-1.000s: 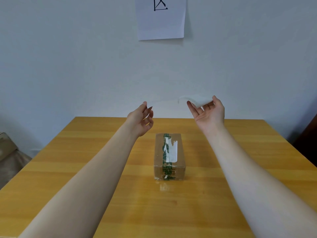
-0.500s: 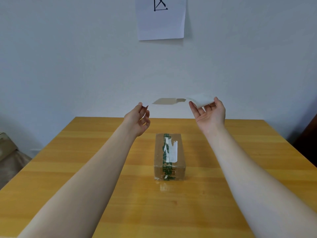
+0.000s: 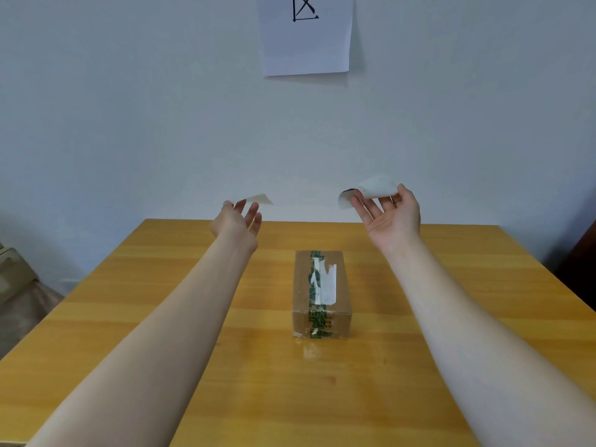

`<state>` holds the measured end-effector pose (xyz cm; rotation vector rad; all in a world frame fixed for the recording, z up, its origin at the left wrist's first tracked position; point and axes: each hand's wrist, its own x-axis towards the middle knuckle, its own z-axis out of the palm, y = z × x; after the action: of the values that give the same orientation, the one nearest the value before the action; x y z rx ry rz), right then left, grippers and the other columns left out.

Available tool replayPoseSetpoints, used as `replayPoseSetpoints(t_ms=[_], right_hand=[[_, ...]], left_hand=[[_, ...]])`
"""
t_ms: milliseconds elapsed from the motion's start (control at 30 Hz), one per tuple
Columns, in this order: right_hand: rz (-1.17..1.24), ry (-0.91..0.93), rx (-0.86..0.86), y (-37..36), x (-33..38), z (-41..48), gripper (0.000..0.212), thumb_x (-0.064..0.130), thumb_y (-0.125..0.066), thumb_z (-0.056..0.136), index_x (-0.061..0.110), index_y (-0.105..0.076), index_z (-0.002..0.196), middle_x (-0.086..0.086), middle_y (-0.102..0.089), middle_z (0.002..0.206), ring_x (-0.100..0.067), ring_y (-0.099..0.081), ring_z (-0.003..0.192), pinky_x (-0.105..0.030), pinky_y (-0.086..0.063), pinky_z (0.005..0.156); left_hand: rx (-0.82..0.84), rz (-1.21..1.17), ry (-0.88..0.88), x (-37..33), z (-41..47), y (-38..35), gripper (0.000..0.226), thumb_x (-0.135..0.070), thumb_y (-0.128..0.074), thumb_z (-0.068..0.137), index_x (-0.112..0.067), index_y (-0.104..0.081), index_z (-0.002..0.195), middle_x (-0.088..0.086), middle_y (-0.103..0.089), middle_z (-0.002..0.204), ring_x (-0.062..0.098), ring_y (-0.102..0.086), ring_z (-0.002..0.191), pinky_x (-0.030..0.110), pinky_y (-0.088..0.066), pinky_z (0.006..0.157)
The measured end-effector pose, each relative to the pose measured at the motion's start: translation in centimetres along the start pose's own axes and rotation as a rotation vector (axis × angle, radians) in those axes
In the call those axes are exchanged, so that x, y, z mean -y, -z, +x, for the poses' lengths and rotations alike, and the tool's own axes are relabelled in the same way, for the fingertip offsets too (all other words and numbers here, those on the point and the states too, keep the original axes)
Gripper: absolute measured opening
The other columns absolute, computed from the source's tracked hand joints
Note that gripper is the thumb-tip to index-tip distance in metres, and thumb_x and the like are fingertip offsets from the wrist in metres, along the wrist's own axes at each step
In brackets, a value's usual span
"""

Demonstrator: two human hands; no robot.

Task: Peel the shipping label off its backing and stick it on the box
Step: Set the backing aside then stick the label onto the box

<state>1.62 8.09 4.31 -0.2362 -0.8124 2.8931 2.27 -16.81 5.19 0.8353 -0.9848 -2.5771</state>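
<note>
Nearest the camera, 2 bare forearms reached up from the lower corners of the frame across the glossy yellow wooden table (image 3: 161, 317). At centre frame sat the small brown cardboard box (image 3: 321, 293), sealed lengthwise with green-printed tape and carrying a torn white scrap on its top face; nothing touched it. Above and beyond it, the left hand (image 3: 237, 222), left of centre, pinched a thin, flat, pale sheet (image 3: 258, 199) between fingertips, while the right hand (image 3: 392, 214), right of centre, pinched a curled white sheet (image 3: 367, 190) with dark print at its edge. The 2 pieces were well apart, so the peel looked finished; which one was the label and which the backing could not be told for sure, though the printed, curling piece seemed the likelier label. Either was light, limp and prone to folding onto itself, so it would best be held by 1 edge, adhesive kept off the fingers. On the far wall, at top centre, hung a white paper sheet with a black drawn mark (image 3: 306, 33).
</note>
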Motion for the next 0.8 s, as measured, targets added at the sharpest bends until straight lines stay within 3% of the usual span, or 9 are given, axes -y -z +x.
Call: replayPoseSetpoints(t_ms=[100,167,300,467,600,667,800], right_hand=[[-0.019,-0.004,-0.019,-0.1,-0.1,0.0,0.036,0.031,-0.054,0.108,0.007,-0.057,0.135,-0.016,-0.072,0.127,-0.044,-0.071,0.112,-0.054,-0.066,0.076],[-0.026,-0.004,-0.029,-0.1,-0.1,0.0,0.038,0.031,-0.054,0.108,0.007,-0.056,0.138,-0.016,-0.072,0.127,-0.044,-0.071,0.111,-0.054,-0.066,0.076],[-0.046,-0.018,-0.029,-0.2,-0.1,-0.1,0.037,0.031,-0.054,0.109,0.007,-0.055,0.137,-0.017,-0.072,0.128,-0.045,-0.072,0.111,-0.055,-0.066,0.075],[-0.141,-0.056,-0.018,-0.7,-0.5,-0.5,0.036,0.032,-0.052,0.11,0.008,-0.055,0.136,-0.017,-0.072,0.127,-0.045,-0.071,0.111,-0.056,-0.066,0.074],[-0.25,-0.077,0.001,-1.2,-0.9,-0.7,0.026,0.03,-0.053,0.11,0.008,-0.058,0.124,-0.017,-0.071,0.127,-0.047,-0.071,0.109,-0.058,-0.066,0.077],[-0.315,-0.074,0.015,-1.4,-1.0,-0.9,0.023,0.029,-0.053,0.11,0.008,-0.059,0.119,-0.018,-0.072,0.124,-0.046,-0.072,0.107,-0.058,-0.065,0.079],[-0.385,-0.069,0.047,-1.8,-1.1,-1.4,0.03,0.029,-0.051,0.11,0.006,-0.059,0.127,-0.019,-0.076,0.121,-0.046,-0.077,0.101,-0.056,-0.065,0.079]], left_hand=[[-0.018,-0.04,-0.031,-0.1,-0.4,0.1,0.019,-0.028,-0.049,0.112,-0.011,-0.054,0.116,0.001,-0.077,0.11,0.023,-0.081,0.093,0.033,-0.067,0.072],[-0.039,-0.051,-0.038,-0.1,-0.5,0.2,0.024,-0.031,-0.047,0.112,-0.009,-0.056,0.111,0.002,-0.074,0.112,0.023,-0.081,0.091,0.033,-0.066,0.068],[-0.024,-0.031,-0.057,0.1,-0.8,0.1,0.018,-0.027,-0.048,0.111,-0.012,-0.053,0.119,0.003,-0.075,0.116,0.023,-0.079,0.095,0.034,-0.067,0.07],[0.24,0.258,-0.133,0.6,-2.4,-1.1,0.021,-0.026,-0.053,0.11,-0.018,-0.061,0.127,-0.003,-0.08,0.107,0.018,-0.077,0.1,0.033,-0.065,0.071],[0.458,0.572,-0.331,1.3,-3.7,-2.4,0.021,-0.02,-0.069,0.101,-0.021,-0.069,0.122,-0.006,-0.079,0.108,0.018,-0.075,0.107,0.036,-0.066,0.079],[0.597,0.731,-0.474,1.8,-3.9,-2.6,0.027,-0.014,-0.072,0.096,-0.022,-0.071,0.122,-0.011,-0.079,0.111,0.01,-0.073,0.109,0.037,-0.064,0.087],[0.888,1.043,-0.776,3.0,-3.9,-2.6,0.048,-0.009,-0.074,0.091,-0.026,-0.066,0.135,-0.014,-0.072,0.127,-0.017,-0.059,0.112,0.02,-0.049,0.103]])
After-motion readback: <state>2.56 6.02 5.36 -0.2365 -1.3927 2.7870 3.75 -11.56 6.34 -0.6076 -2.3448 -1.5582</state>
